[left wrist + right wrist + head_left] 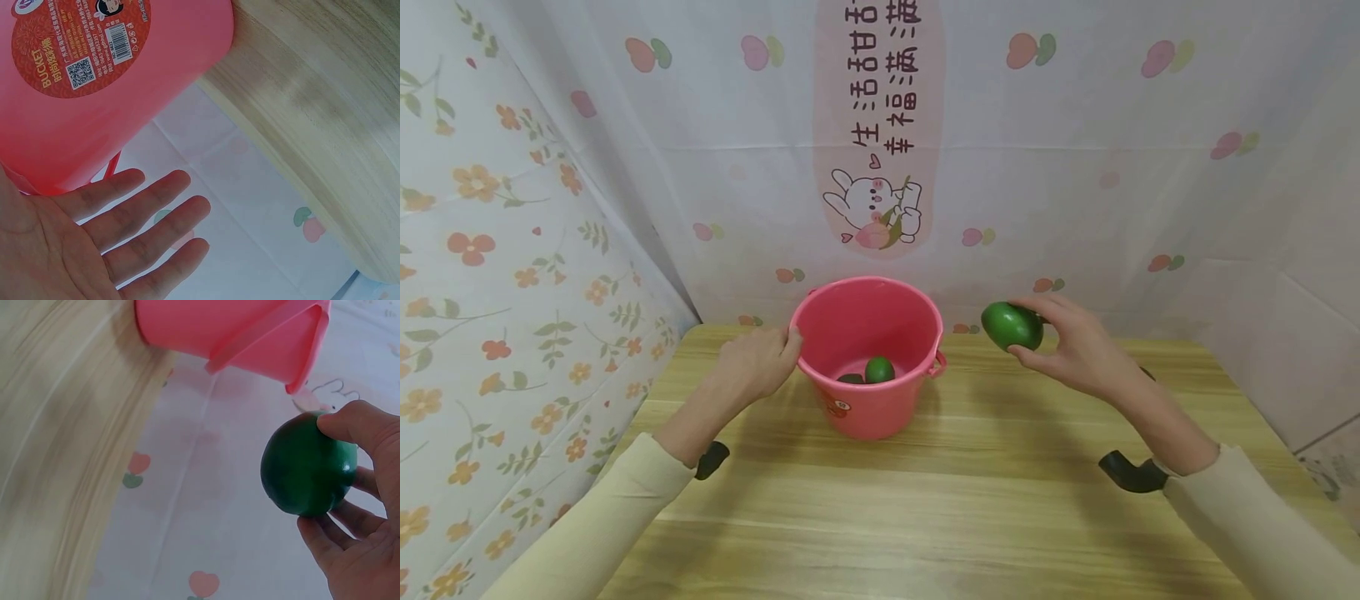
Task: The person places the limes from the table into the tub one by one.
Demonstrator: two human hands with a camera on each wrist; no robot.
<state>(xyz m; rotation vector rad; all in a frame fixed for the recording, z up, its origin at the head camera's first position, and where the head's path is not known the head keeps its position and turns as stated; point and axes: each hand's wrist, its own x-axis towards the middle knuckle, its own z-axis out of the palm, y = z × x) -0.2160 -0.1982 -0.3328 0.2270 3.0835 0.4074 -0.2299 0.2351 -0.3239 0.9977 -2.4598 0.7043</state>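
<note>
A pink bucket [880,412] stands upright on the table, with a small green round fruit [880,370] and a darker green piece [851,378] inside. My left hand [756,362] holds the bucket's left rim, its thumb over the edge; in the left wrist view that hand's [119,237] four fingers extend straight outside the bucket [94,125]. Right of the bucket, above the table, my right hand [1075,346] grips a glossy green fruit [1011,326] between thumb and fingertips. The right wrist view shows this fruit [306,465] in the right hand [369,550], apart from the bucket [237,331].
The wooden table [880,525] ends at a printed white cloth [737,125] hanging behind it. A flowered cloth [512,292] hangs at the left. Black pieces show near the left wrist [712,460] and right wrist [1131,472].
</note>
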